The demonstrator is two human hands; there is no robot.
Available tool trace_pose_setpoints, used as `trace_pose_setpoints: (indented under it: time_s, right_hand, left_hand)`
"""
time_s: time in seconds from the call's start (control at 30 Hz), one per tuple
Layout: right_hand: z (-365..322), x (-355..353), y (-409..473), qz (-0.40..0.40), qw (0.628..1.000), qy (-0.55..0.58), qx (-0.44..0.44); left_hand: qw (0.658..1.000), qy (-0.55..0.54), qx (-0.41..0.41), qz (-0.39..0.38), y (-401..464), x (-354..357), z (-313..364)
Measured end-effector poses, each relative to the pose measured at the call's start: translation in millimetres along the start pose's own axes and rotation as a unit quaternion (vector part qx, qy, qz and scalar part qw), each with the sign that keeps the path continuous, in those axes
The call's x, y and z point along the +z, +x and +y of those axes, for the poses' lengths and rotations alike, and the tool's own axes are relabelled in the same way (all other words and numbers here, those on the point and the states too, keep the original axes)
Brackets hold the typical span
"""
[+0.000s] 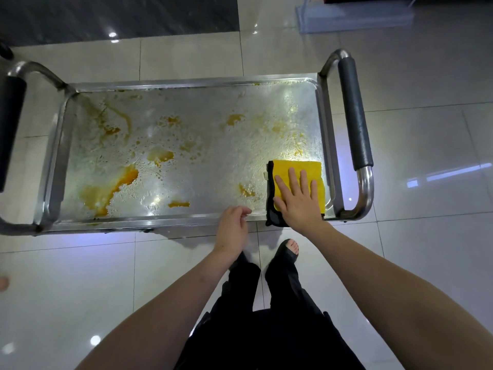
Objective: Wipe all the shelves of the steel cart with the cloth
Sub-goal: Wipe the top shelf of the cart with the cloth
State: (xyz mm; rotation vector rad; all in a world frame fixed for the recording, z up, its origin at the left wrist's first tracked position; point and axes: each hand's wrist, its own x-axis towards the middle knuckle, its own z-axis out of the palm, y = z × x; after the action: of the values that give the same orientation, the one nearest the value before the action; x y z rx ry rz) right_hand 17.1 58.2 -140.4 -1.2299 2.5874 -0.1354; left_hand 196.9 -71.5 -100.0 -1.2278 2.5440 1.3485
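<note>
Right grip (297,201): fingers straight and spread wide, palm laid flat on the cloth (313,169); nothing is clasped, the cloth is only pressed down.

Cloth: yellow face up, folded, dark edging shown along the side toward the left grip; held directly beneath the right grip in the near right corner of the top shelf (208,124), its near dark edge draped over the shelf's front rim.

Left grip (233,227): set just beside the right grip, fingers loosely curled, nothing held; fingertips are seen at the front rim of the shelf, contact cannot be confirmed.

Top shelf of the steel cart (186,82): a rimmed tray extending away from both grips, mostly to the left grip's side. Wet droplets and orange stains (125,177) are scattered over it, the largest patch well apart from the cloth, beyond the left grip. A smaller stain lies between the two grips, near the cloth's dark edge.

Padded handle (353,113): mounted on a steel loop just beyond the cloth, outward of the right grip. A second handle (12,116) is fitted at the opposite end.

Tiled floor (426,129): glossy, pale, surrounding the cart.
</note>
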Motion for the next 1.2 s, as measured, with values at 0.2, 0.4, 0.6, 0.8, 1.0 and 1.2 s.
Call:
trace_pose_setpoints:
  time_s: [0.2, 0.4, 0.6, 0.8, 1.0, 1.2]
  right_hand:
    - [1, 6, 0, 0.017, 1.0, -0.014, 0.002]
    - [-4, -1, 2, 0.037, 0.998, -0.005, 0.044]
    - [9, 3, 6, 0.025, 0.999, -0.039, 0.022]
    - [4, -3, 15, -0.007, 0.999, -0.034, 0.037]
    - [2, -5, 21, -0.024, 0.998, -0.028, 0.05]
    - [23, -17, 24, -0.023, 0.994, 0.03, 0.106]
  left_hand:
    - [0.998, 0.055, 0.028, -0.006, -10, -2, -9]
    - [0.992, 0.123, 0.027, -0.011, -23, 6, -3]
    - [0.983, 0.182, 0.002, 0.028, -26, 15, 5]
    - [0.976, 0.214, -0.031, 0.033, -21, 18, 4]
    - [0.975, 0.221, -0.034, 0.02, -18, 18, 8]
    - [0.975, 0.22, -0.034, 0.011, -17, 15, 14]
